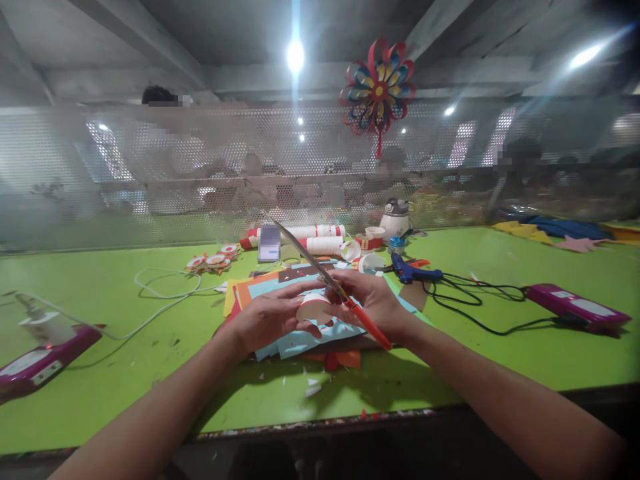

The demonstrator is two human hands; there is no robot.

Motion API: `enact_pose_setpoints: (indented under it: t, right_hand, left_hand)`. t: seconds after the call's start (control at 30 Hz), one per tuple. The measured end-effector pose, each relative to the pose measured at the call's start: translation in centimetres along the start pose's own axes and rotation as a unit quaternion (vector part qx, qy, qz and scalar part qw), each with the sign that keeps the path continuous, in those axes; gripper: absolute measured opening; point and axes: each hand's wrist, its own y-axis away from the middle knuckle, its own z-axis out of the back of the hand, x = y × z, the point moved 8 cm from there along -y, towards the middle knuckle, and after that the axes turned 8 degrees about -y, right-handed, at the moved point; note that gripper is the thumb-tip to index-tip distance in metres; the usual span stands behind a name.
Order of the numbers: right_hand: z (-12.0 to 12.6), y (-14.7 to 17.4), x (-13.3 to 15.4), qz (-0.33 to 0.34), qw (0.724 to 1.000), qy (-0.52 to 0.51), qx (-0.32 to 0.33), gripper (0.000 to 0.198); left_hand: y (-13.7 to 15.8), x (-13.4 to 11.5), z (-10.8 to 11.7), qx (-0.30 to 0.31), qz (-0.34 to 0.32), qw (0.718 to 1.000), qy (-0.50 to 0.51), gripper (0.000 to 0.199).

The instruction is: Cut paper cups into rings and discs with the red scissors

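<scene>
My left hand (pixel 270 317) is closed around a short, round white paper cup piece (pixel 314 309) with a red edge; fingers hide part of it. My right hand (pixel 373 300) grips scissors (pixel 364 323) with orange handles, the long metal blades pointing up and to the left. Its fingertips also come close to the cup piece, and whether they touch it I cannot tell. Below both hands lies a stack of coloured paper sheets (pixel 295 343), light blue on top, with orange, yellow and brown edges showing.
Stacked paper cups (pixel 325 245), a phone (pixel 269 243) and a bottle (pixel 396 217) stand behind the paper. A blue glue gun (pixel 415 269) lies right, cabled to a purple power strip (pixel 575 308). Another strip (pixel 50 360) with a charger is left. Small crab-like crafts (pixel 215 260) lie back left.
</scene>
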Motion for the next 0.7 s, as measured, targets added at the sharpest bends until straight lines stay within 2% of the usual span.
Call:
enact_pose_setpoints:
  t: [0.17,0.27,0.33,0.4,0.53,0.7]
  right_hand:
    - [0.2,0.0,-0.5,-0.007,1.0,-0.013,-0.016,0.04]
    - [0.9,0.0,-0.8,-0.031,0.997,-0.02,-0.064,0.044]
    - [1.5,0.1,-0.9,-0.054,0.994,-0.008,-0.096,0.044]
    - [1.7,0.2,-0.7,-0.074,0.992,0.018,-0.099,0.04]
    - [1.1,0.8,0.0,-0.067,0.995,0.045,-0.063,0.032]
    - [-1.1,1.6,-0.4,-0.107,0.988,0.108,0.039,0.032]
  left_hand:
    - [0.1,-0.1,0.5,-0.044,0.003,0.999,-0.009,0.039]
    - [0.3,-0.8,1.1,-0.076,-0.008,0.997,-0.024,0.038]
    - [0.6,-1.8,1.8,-0.098,-0.031,0.994,-0.038,0.039]
    - [1.0,-3.0,2.6,-0.125,-0.066,0.989,-0.048,0.038]
    - [1.9,-5.4,4.4,-0.181,-0.143,0.972,-0.045,0.032]
    - [2.6,-6.5,6.3,-0.234,-0.191,0.953,-0.032,0.029]
